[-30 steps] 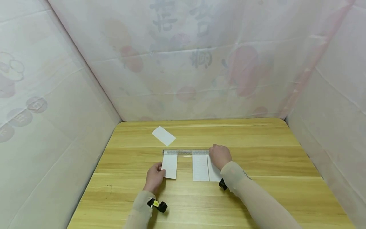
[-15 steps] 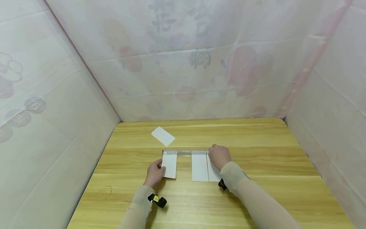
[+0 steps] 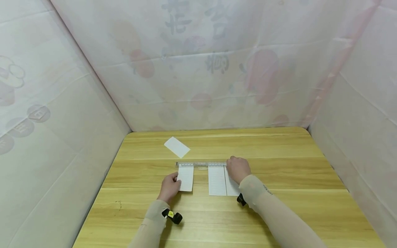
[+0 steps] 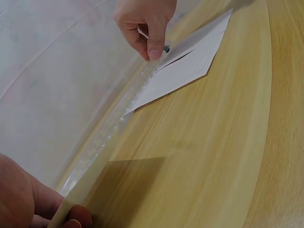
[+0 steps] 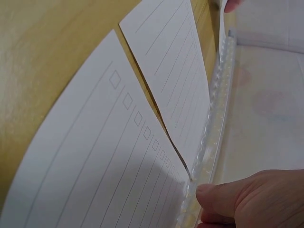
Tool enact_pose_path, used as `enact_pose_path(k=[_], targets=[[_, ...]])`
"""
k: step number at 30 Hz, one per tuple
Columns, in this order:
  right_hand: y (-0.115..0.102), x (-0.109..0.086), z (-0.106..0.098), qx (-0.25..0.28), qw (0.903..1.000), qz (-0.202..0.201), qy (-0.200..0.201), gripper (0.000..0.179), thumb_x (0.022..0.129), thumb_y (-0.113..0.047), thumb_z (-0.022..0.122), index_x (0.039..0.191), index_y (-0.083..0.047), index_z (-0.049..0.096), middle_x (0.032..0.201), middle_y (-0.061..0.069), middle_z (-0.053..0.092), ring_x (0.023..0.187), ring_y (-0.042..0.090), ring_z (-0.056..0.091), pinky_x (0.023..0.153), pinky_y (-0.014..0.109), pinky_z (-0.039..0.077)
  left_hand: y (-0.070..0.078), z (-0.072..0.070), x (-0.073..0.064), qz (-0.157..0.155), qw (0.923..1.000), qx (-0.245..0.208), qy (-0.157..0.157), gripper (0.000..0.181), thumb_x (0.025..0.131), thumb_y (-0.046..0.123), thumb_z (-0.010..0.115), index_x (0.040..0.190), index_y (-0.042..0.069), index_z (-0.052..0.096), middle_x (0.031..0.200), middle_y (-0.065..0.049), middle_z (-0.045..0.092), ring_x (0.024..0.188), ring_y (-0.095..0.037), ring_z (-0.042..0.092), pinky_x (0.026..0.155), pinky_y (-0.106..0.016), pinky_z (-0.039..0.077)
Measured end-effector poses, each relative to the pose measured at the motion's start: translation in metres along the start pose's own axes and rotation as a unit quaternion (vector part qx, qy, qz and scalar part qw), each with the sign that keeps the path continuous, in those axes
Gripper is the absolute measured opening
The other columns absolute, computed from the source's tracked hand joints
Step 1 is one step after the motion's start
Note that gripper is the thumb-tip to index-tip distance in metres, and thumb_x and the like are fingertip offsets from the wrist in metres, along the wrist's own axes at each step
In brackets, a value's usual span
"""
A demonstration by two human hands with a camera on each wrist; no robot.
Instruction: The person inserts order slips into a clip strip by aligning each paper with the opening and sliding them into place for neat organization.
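A clear plastic binding strip (image 3: 201, 164) with a row of small teeth lies across the table. My right hand (image 3: 238, 169) pinches its right end between thumb and fingers; the thumb (image 5: 213, 199) shows up close in the right wrist view. Two lined paper sheets (image 3: 217, 181) sit side by side with their top edges at the strip, the right one partly hidden by my hand. Check boxes run along one sheet (image 5: 137, 156). With my left hand (image 3: 169, 187) I pinch the left edge of another white sheet (image 3: 186, 179), its top edge overlapping the strip's left part.
Farther back on the wooden table (image 3: 266, 144) lies a slanted white paper sheet (image 3: 177, 147). Pale printed cloth walls (image 3: 198, 86) enclose the back and both sides. A wrist camera (image 3: 176, 218) sits on my left wrist.
My left hand has shifted its sheet slightly right and away from me along the strip. The right hand, the strip and the two right sheets stay put.
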State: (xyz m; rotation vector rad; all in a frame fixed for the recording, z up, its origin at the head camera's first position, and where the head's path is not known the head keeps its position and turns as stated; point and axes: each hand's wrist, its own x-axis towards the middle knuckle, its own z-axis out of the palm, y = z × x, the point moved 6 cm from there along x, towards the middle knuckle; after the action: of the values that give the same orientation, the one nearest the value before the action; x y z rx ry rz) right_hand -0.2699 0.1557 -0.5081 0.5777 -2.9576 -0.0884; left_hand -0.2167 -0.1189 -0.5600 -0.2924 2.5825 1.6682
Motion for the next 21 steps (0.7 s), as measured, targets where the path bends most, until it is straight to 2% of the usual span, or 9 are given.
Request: enact_pose_path(k=[9,21], targets=[[0.0002,0.0002,0.0051,-0.001,1.0,0.002,0.0,0.02,0.09,-0.02,0.066,0.079,-0.004,0.07,0.072,0.007,0.061,0.055,0.018,0.057,0.049,0.034,0.052,0.0009,0.0047,0.0004,0.006,0.9999,0.004,-0.009,0.048,0.088,-0.001,0.053,0.134,-0.012,0.047,0.101,-0.013,0.06,0.086,-0.021,0.053,0.067,-0.028,0.046],[0.001,0.0002,0.0064,0.001,0.9999,0.002,-0.01,0.022,0.089,-0.024,0.068,0.079,-0.005,0.07,0.073,0.005,0.06,0.055,0.017,0.056,0.049,0.034,0.052,0.0048,0.0081,-0.0013,0.004,0.9999,0.001,-0.011,0.048,0.088,-0.003,0.053,0.134,-0.014,0.046,0.1,-0.014,0.058,0.089,-0.023,0.052,0.069,-0.03,0.047]])
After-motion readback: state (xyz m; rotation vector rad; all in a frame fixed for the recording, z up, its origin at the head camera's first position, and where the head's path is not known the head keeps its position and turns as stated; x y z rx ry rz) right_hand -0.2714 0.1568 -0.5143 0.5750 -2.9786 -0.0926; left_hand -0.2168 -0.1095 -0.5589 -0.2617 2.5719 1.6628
